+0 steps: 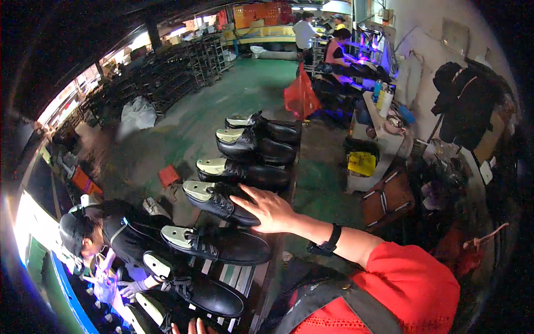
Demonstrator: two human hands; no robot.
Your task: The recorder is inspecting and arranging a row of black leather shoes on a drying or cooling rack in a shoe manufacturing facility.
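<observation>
A row of black lace-up shoes, each with a pale green shoe last in its heel opening, lies across a slatted conveyor [258, 278]. My right hand [272, 210] reaches in from the right, fingers spread over the toe of one shoe [214, 199] in the middle of the row. At the bottom edge only a few stretched fingers of my left hand [193, 327] show, beside the nearest dark shoes; the rest of it is out of view. Closest to my hands are a shoe [233, 245] and another shoe [214, 292]. Beyond my right hand sits a further shoe [245, 173].
At left, a gloved co-worker [83, 234] bends beside the conveyor under bright light. Other people [305, 33] work at the far end. A red bag [301, 94] hangs beyond the row. At right stand a yellow container [361, 163], a brown chair [387, 199] and a cluttered bench [370, 108].
</observation>
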